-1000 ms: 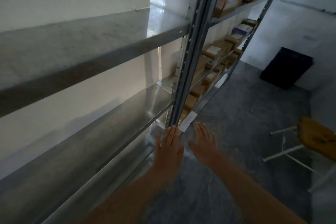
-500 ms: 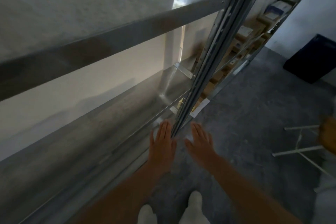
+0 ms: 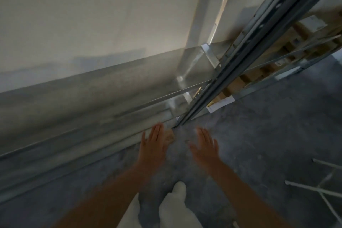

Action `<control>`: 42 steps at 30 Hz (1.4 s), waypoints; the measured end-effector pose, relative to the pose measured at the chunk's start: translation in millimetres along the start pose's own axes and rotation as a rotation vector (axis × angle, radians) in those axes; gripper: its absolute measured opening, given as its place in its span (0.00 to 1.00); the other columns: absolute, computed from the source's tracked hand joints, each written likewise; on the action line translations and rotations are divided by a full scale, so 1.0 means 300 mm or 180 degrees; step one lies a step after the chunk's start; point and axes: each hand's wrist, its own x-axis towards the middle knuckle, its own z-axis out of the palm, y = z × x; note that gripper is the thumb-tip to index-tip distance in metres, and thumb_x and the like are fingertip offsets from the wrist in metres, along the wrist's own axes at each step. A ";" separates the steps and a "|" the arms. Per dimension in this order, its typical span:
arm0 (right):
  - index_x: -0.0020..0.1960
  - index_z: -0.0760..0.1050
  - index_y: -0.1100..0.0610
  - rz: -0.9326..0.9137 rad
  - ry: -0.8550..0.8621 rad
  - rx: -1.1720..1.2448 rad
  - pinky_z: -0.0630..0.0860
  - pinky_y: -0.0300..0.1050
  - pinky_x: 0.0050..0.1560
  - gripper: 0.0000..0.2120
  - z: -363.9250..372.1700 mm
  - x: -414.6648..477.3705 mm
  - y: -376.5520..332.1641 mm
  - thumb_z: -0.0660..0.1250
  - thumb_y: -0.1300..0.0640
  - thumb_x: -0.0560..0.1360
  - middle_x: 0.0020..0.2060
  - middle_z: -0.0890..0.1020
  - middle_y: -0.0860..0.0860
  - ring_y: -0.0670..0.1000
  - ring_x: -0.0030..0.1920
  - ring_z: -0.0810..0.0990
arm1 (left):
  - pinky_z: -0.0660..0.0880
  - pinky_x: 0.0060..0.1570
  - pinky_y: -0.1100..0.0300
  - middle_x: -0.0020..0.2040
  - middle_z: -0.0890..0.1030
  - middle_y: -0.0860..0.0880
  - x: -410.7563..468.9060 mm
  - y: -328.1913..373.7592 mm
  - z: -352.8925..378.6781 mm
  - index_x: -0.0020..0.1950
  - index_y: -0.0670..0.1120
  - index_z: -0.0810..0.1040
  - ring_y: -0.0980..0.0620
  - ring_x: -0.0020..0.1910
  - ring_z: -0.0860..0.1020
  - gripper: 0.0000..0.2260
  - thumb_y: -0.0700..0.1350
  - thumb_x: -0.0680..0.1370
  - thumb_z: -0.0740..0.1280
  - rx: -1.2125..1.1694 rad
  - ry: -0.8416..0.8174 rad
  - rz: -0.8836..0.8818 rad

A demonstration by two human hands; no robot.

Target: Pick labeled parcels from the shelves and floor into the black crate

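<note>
1. Left hand (image 3: pixel 152 147): seen at the 6 o'clock centre of the view, palm down, fingers straight and close together, pointing toward 12 o'clock. It holds nothing. Its fingertips lie near the foot of the steel upright (image 3: pixel 262 42); contact cannot be confirmed.
2. Right hand (image 3: pixel 204 147): at 3 o'clock of the left hand and apart from it, palm down, fingers straight and slightly spread. It holds nothing and hangs over the grey floor (image 3: pixel 259 144).
3. Cardboard parcels (image 3: pixel 234 86): stacked on the shelf levels of the bay at 2 o'clock, behind the upright and well apart from both hands. One upper parcel bears a white label (image 3: pixel 312 22); its print is too blurred to read.
4. White paper slip (image 3: pixel 220 104): lies at the front edge of that bay, at 1 o'clock of the right hand.
5. Lower shelf (image 3: pixel 92 98): a grey metal deck running from 9 o'clock to the upright, against a white wall (image 3: pixel 92 24).
6. Feet in white footwear (image 3: pixel 174 207): at 6 o'clock, between the forearms.
7. White metal frame (image 3: pixel 314 189): stands on the floor at 4 o'clock.
</note>
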 end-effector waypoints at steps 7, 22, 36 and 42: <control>0.80 0.48 0.54 -0.0340 -0.0317 -0.0092 0.44 0.53 0.77 0.32 0.095 0.185 0.155 0.50 0.42 0.82 0.80 0.51 0.51 0.49 0.79 0.47 | 0.52 0.75 0.45 0.79 0.59 0.47 0.041 0.119 0.218 0.79 0.43 0.57 0.50 0.78 0.57 0.31 0.53 0.77 0.43 -0.0350 0.0177 -0.0417; 0.80 0.52 0.56 -0.0069 -0.0927 -0.0025 0.53 0.56 0.76 0.28 0.926 0.730 0.537 0.53 0.49 0.83 0.78 0.57 0.53 0.53 0.78 0.56 | 0.43 0.77 0.49 0.80 0.46 0.55 0.166 -0.314 1.039 0.80 0.51 0.45 0.58 0.78 0.44 0.30 0.50 0.82 0.57 -0.0802 -0.0912 -0.1002; 0.79 0.52 0.60 0.0397 -0.0725 0.0504 0.56 0.55 0.76 0.28 1.493 1.484 0.666 0.54 0.55 0.82 0.78 0.58 0.59 0.57 0.77 0.56 | 0.60 0.72 0.51 0.79 0.60 0.44 0.780 -0.665 1.846 0.79 0.44 0.57 0.44 0.76 0.61 0.28 0.50 0.82 0.61 -0.3127 -0.0454 -0.2865; 0.65 0.67 0.56 0.1326 -0.0660 0.2041 0.74 0.49 0.57 0.15 1.586 1.536 0.620 0.58 0.57 0.79 0.58 0.77 0.57 0.57 0.57 0.76 | 0.72 0.48 0.54 0.57 0.78 0.43 0.840 -0.641 1.900 0.62 0.44 0.73 0.47 0.48 0.75 0.12 0.39 0.78 0.63 -0.3842 -0.0285 -0.3104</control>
